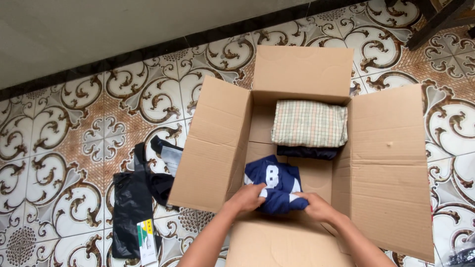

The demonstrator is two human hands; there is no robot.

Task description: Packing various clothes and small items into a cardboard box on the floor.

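An open cardboard box (217,143) stands on a patterned tile floor, all its flaps spread out. Both my hands reach into its near end and grip a folded navy garment (274,178) with white markings. My left hand (246,198) holds its left near edge. My right hand (316,205) holds its right near edge. At the far end of the box lies a folded plaid cloth (309,123) on top of a dark folded garment (307,152).
Left of the box, a black plastic bag (129,207) with a white label and dark clothing (161,170) lie on the floor. A wall runs along the top. Dark furniture legs (440,20) stand at the top right.
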